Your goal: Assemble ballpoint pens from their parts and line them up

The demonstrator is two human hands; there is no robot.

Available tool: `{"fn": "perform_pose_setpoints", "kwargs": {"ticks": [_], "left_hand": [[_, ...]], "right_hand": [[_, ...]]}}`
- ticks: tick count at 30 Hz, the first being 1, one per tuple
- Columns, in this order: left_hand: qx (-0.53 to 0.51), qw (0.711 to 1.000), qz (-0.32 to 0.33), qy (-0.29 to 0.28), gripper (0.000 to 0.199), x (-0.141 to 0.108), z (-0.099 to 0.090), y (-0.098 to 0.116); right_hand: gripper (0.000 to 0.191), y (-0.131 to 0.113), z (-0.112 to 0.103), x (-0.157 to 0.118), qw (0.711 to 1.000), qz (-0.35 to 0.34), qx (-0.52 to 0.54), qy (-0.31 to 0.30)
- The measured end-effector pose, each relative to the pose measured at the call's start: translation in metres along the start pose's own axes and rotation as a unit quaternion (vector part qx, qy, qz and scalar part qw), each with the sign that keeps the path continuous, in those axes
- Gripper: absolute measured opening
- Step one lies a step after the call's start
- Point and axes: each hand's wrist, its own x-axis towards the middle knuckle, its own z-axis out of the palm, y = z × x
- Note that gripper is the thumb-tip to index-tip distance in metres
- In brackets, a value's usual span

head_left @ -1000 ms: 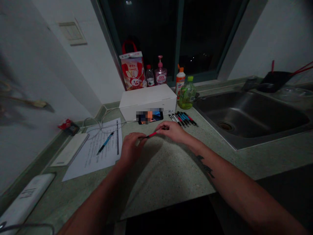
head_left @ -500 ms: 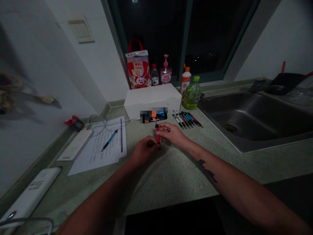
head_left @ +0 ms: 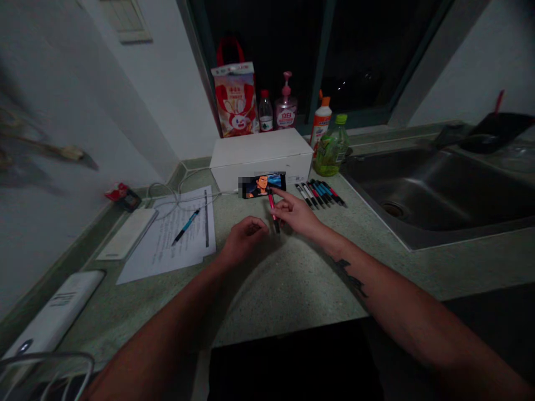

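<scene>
My right hand (head_left: pixel 297 214) grips a red pen with black ends (head_left: pixel 273 209), thumb and fingers around its barrel. Its index finger reaches up to the pen's top end, and the pen stands tilted over the counter. Just left of the pen, my left hand (head_left: pixel 246 236) is loosely curled, its fingers apart with nothing in them. Behind the pen, a phone (head_left: pixel 276 182) with a cartoon picture on its screen leans against a white box (head_left: pixel 259 147). To the right of the phone lies a row of several pens (head_left: pixel 321 195) in white, red, blue and black.
Printed sheets (head_left: pixel 154 250) lie on the left with a blue pen (head_left: pixel 186 227) on top. Beside them are a white flat box (head_left: pixel 125 234), a power strip (head_left: pixel 54 312) and cables. Bottles (head_left: pixel 332 147) stand by the window. A metal sink (head_left: pixel 451 195) is at right.
My left hand has let go of the red pen and drawn slightly left. The right index finger has stretched to the pen's top. The view has tilted down a little.
</scene>
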Motion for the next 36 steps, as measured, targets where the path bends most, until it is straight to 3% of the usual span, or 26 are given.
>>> {"fn": "perform_pose_setpoints", "kwargs": {"ticks": [2, 4, 7, 9, 11, 15, 18, 23, 26, 29, 31, 33, 36], "left_hand": [[0.085, 0.995, 0.0, 0.055, 0.019, 0.005, -0.01, -0.001], [0.194, 0.974, 0.003, 0.116, 0.018, 0.009, -0.025, -0.001], [0.362, 0.915, 0.008, 0.177, 0.029, 0.014, -0.05, 0.003], [0.446, 0.872, -0.008, 0.201, 0.037, 0.015, -0.065, 0.007], [0.516, 0.83, -0.039, 0.207, 0.043, 0.014, -0.077, 0.011], [0.606, 0.758, -0.119, 0.21, 0.048, 0.011, -0.096, 0.014], [0.624, 0.734, -0.185, 0.195, 0.042, 0.011, -0.108, 0.008], [0.622, 0.72, -0.261, 0.163, 0.034, 0.01, -0.125, -0.004], [0.611, 0.727, -0.261, 0.173, 0.034, 0.01, -0.123, -0.002], [0.552, 0.791, -0.176, 0.195, 0.032, 0.012, -0.104, 0.004], [0.462, 0.86, -0.092, 0.196, 0.032, 0.012, -0.082, 0.008], [0.371, 0.915, 0.003, 0.157, 0.024, 0.01, -0.058, 0.009], [0.289, 0.945, 0.132, 0.075, 0.016, 0.003, -0.03, 0.005]], "right_hand": [[0.052, -0.003, -0.024, 0.006, 0.982, -0.016, -0.147, 0.114], [0.045, -0.008, -0.057, 0.007, 0.928, -0.012, -0.314, 0.2], [0.044, -0.012, -0.104, 0.001, 0.83, 0.09, -0.46, 0.302], [0.046, -0.009, -0.125, -0.003, 0.792, 0.151, -0.494, 0.324], [0.045, -0.002, -0.135, -0.004, 0.782, 0.188, -0.506, 0.312], [0.041, 0.012, -0.134, 0.001, 0.792, 0.21, -0.512, 0.258], [0.04, 0.015, -0.132, 0.004, 0.796, 0.214, -0.513, 0.24], [0.041, 0.013, -0.133, 0.002, 0.789, 0.191, -0.527, 0.252], [0.042, 0.008, -0.125, 0.004, 0.794, 0.112, -0.531, 0.275], [0.038, -0.004, -0.098, 0.003, 0.83, 0.005, -0.498, 0.253], [0.035, -0.015, -0.067, -0.002, 0.867, -0.055, -0.46, 0.184], [0.034, -0.024, -0.032, -0.01, 0.898, -0.118, -0.416, 0.087], [0.033, -0.029, 0.007, -0.019, 0.908, -0.173, -0.377, -0.065]]}}
